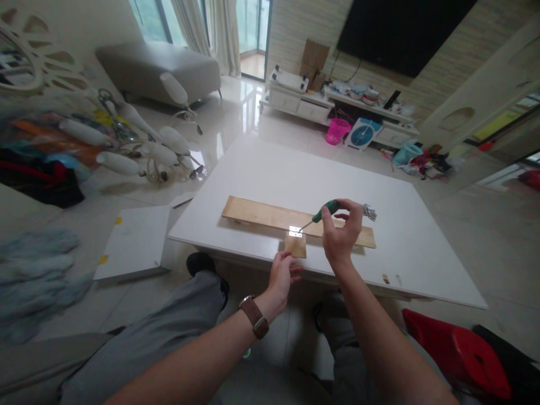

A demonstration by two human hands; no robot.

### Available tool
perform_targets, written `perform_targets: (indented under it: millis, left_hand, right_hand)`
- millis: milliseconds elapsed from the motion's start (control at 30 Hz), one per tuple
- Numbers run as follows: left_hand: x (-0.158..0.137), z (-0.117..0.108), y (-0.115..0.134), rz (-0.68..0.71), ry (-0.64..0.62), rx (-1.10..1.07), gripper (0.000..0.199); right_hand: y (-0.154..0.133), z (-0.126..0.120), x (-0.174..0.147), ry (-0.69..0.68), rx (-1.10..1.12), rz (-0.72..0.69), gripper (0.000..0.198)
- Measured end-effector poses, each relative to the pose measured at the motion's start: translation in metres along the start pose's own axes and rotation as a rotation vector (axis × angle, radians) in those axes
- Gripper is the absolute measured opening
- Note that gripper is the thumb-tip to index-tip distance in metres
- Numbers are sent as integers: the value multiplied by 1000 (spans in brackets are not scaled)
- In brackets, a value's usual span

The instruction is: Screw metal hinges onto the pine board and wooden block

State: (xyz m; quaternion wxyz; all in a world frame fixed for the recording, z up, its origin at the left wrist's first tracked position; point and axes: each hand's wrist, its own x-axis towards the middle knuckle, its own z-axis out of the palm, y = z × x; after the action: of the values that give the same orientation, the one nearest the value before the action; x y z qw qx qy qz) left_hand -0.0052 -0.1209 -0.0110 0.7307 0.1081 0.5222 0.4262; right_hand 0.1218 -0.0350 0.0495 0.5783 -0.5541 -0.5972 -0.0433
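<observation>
Green-handled screwdriver (327, 211) gripped in the right hand (341, 239), its shaft slanting left and nearward to the metal plate (295, 231). The left hand (282, 279), nearer the small wooden block (296, 247), touches its near edge; whether it grips, I cannot tell. Just beyond, the long board (264, 214) runs left to right across the white panel (291, 174).

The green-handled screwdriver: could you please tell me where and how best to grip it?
Probably by the thick green handle, coming from the right, where the right hand holds it. The screwdriver slants: handle up and right, thin shaft running down-left to the shiny metal plate, leaving little to grip there.
</observation>
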Motion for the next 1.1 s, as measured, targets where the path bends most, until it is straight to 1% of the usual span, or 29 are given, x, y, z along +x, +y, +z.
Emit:
perform_targets:
  millis: [133, 300, 467, 600, 700, 800, 933, 1100]
  left_hand:
    - [1, 0, -1, 2, 4, -1, 29]
    - [1, 1, 0, -1, 1, -18, 29]
    - [0, 1, 1, -4, 3, -20, 27]
    - [1, 1, 0, -4, 5, -21, 26]
    - [1, 2, 1, -10, 6, -26, 26]
    - [-1, 2, 3, -16, 5, -32, 27]
    - [-3, 2, 5, -19, 6, -29, 25]
    - [-2, 2, 4, -14, 9, -28, 25]
  right_hand:
    - [2, 0, -1, -32, 27, 27, 27]
    - [-2, -1, 1, -2, -4, -20, 25]
    - [0, 0, 0, -8, -18, -19, 21]
    - [3, 1, -2, -28, 38, -2, 27]
    - [2, 1, 0, -35, 21, 9, 27]
    - [-1, 0, 1, -11, -4, 4, 27]
    - [1, 1, 1, 15, 40, -5, 26]
    - [4, 1, -1, -24, 72, 31, 32]
